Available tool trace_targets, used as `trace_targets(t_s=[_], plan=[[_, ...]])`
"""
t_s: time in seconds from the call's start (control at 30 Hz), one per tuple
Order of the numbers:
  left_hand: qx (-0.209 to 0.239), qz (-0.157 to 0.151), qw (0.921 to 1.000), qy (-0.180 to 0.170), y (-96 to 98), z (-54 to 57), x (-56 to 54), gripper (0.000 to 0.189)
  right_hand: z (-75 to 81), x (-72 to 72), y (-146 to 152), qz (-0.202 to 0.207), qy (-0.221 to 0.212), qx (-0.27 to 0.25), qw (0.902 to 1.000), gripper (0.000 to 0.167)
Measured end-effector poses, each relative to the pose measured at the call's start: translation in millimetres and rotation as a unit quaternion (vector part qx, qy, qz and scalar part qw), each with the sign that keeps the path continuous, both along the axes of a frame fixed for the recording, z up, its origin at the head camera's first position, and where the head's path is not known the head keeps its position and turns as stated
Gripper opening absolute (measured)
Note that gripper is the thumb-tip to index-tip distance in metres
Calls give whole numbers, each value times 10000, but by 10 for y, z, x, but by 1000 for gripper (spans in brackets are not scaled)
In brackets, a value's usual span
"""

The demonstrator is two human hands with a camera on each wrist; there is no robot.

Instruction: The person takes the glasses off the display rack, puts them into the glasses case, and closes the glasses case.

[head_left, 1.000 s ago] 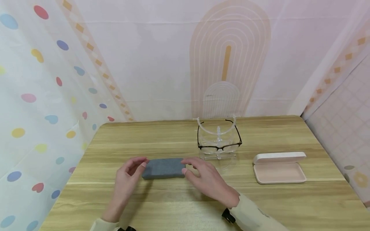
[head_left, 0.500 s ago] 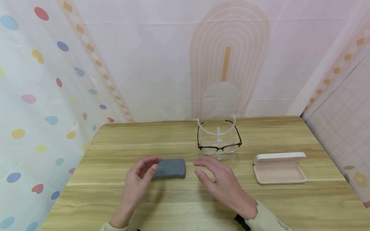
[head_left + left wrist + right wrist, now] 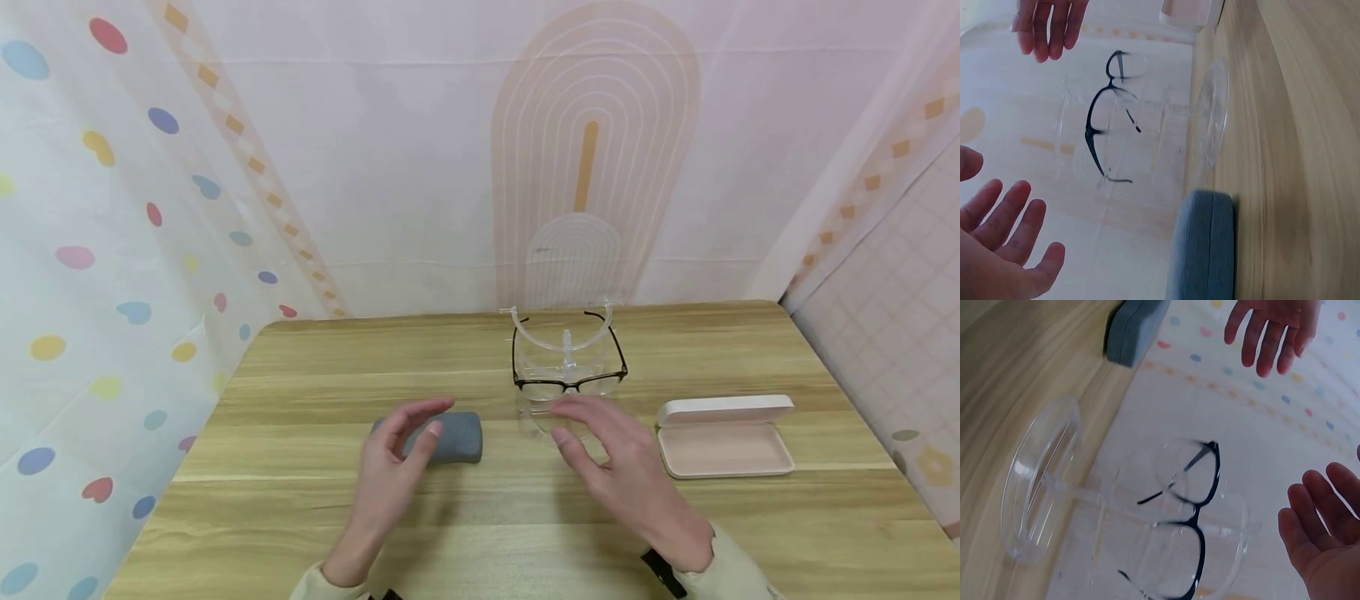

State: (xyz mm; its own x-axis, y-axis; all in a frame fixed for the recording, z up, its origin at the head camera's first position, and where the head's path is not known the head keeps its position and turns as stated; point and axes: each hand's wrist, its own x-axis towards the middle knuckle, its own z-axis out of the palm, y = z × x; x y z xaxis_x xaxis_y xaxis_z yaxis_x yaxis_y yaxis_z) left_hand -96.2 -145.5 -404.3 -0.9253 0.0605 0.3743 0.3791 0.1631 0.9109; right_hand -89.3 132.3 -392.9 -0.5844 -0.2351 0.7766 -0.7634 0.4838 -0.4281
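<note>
My left hand point(image 3: 393, 458) hovers over the grey-blue glasses case point(image 3: 461, 437), covering part of it in the head view; its fingers are relaxed and hold nothing. The case lies closed on the table, as the left wrist view shows from its side point(image 3: 1204, 250). Further right, my right hand point(image 3: 626, 462) is held in the air with loosely bent, spread fingers and nothing in them. Just beyond it, black-framed eyeglasses point(image 3: 572, 386) rest on a clear plastic display stand point(image 3: 567, 354). The right wrist view shows the stand's broad clear base point(image 3: 1016, 506) on the wood.
A white glasses case point(image 3: 726, 454) with a pale pink lining stands with its lid raised at the right of the wooden table point(image 3: 315, 500). A patterned cloth backdrop point(image 3: 405, 183) rises behind the table's back edge.
Both hands have come away from the grey-blue case's ends and shifted right, the right hand as far as the front of the stand. The case has stayed in place.
</note>
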Motion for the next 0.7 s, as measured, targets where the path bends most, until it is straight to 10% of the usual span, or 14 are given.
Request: trace_targets(t_s=[0.7], plan=[[134, -145, 9977, -648, 438, 65, -254, 30, -58, -262, 520, -968, -176, -297, 9947, 26]])
